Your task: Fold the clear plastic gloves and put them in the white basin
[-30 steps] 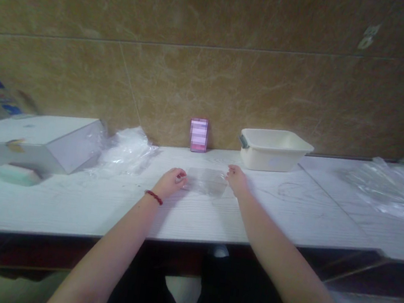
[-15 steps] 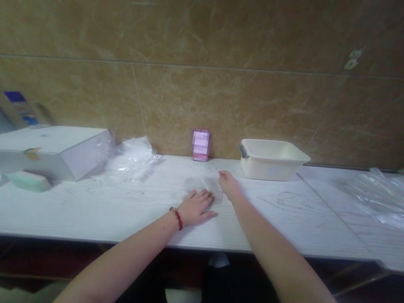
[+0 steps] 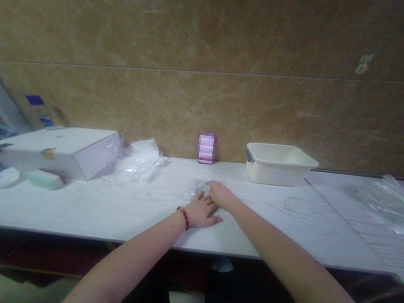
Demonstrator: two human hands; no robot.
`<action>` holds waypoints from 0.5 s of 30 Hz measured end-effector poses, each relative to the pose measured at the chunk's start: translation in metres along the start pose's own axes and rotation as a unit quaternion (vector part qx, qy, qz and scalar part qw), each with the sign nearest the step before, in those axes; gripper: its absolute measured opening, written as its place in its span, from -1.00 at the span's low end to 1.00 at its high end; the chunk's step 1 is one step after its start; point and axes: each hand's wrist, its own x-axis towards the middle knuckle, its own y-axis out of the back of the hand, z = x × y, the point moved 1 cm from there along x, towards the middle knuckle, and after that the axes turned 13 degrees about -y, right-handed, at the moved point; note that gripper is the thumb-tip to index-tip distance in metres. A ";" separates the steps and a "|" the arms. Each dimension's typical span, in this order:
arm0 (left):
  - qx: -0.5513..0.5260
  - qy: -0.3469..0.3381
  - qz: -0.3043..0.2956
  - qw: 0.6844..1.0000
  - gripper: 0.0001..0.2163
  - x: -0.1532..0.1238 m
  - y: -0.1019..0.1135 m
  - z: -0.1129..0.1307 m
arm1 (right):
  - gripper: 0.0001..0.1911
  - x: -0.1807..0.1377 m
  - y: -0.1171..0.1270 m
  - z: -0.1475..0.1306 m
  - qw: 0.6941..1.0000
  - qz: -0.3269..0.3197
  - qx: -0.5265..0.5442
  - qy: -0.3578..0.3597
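On the table, a small clear plastic bag (image 3: 200,187) lies in front of me, mostly covered by my hands. My left hand (image 3: 202,212) is pressed flat over its near part, fingers spread, with a red bead bracelet (image 3: 184,217) at the wrist. Just beyond it, my right hand (image 3: 219,193) rests across the bag with curled fingers that seem to pinch its film. The two hands touch or overlap near the left fingertips. What the bag contains, if anything, is too faint to make out.
A cream plastic bin (image 3: 278,167) stands at the back right, and a phone (image 3: 206,148) leans against the wall. To the left are crumpled clear plastic (image 3: 139,160), a white box (image 3: 52,148) and a pale green block (image 3: 45,179). Several clear bags (image 3: 403,205) lie far right.
My right hand has moved left and nearer, from the bag's far right corner to beside my left fingers. My left hand stays flat on the bag. The view has shifted slightly.
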 end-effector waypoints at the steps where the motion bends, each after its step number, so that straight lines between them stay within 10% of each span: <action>1: -0.005 -0.004 0.009 1.000 -0.55 0.000 0.000 -0.001 | -0.62 -0.001 -0.003 -0.002 1.000 -0.010 -0.017 0.002; 9: -0.063 0.099 0.167 0.979 -0.69 0.002 0.005 -0.034 | -0.57 0.001 -0.017 0.017 0.998 0.011 -0.054 0.027; 15: -0.017 0.177 0.053 0.983 -0.64 0.027 -0.005 -0.051 | -0.56 0.000 -0.021 0.014 0.991 -0.003 -0.130 0.035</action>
